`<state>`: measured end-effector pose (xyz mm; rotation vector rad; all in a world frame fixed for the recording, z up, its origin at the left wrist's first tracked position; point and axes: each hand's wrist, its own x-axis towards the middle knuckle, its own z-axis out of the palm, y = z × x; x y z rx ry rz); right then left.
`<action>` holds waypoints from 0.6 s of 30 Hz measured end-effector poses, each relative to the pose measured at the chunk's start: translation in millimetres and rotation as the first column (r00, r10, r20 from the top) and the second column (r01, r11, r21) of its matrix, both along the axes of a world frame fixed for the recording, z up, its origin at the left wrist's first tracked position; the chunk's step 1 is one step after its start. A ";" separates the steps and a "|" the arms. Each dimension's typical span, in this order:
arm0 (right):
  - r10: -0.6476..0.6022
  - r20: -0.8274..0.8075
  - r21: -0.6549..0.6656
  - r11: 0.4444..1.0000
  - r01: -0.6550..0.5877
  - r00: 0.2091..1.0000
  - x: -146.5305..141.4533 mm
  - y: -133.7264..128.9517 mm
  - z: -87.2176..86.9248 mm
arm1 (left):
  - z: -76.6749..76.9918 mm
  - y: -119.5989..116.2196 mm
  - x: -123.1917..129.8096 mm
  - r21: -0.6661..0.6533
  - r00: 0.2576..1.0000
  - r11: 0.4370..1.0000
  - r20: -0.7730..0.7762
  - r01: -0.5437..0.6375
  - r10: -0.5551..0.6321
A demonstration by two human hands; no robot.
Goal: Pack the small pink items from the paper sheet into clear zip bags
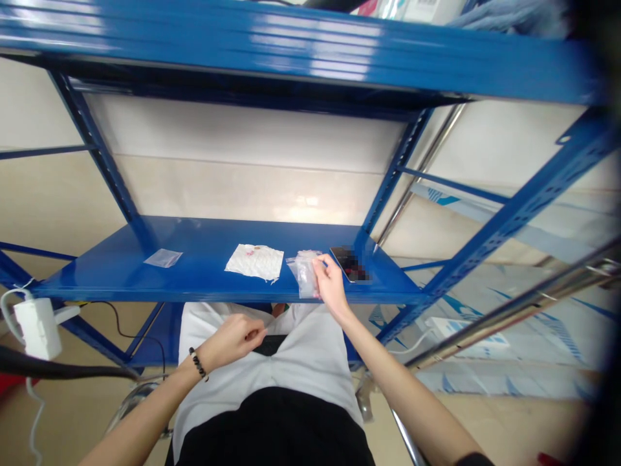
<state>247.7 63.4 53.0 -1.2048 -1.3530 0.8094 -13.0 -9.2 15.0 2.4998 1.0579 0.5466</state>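
My right hand [331, 285] pinches a small clear plastic bag [305, 275] by its right side, over the front part of the blue shelf board [204, 285]. Over my lap, my left hand [239, 338] is curled into a loose fist, with nothing visible in it. A crumpled white paper sheet [256, 261] with small reddish marks lies on the shelf, left of the bag. Another clear plastic bag [163, 258] lies flat farther left. A dark, blurred-out flat object, perhaps a phone [345, 264], rests just right of my right hand.
Above the board runs the blue upper shelf's edge [204, 39], with items on top. Blue uprights [104, 155] stand at both sides, a pale wall [252, 188] behind. A white plug adapter [37, 328] hangs at left. At right are a metal rail [538, 301] and a white power strip [460, 331].
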 end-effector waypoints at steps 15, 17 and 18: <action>-0.367 0.781 0.299 0.930 0.214 0.506 9.1 104.7 14.4 | -10.8 5.2 7.2 0.128 0.974 0.989 -0.222 0.077 -0.047; -0.386 0.776 0.388 0.916 0.104 0.500 -7.4 101.0 18.2 | -8.5 8.7 6.3 0.132 0.973 0.988 -0.226 0.082 -0.051; -0.373 0.779 0.415 0.909 0.032 0.504 -17.9 99.2 20.1 | -7.5 10.4 5.8 0.134 0.973 0.987 -0.226 0.084 -0.052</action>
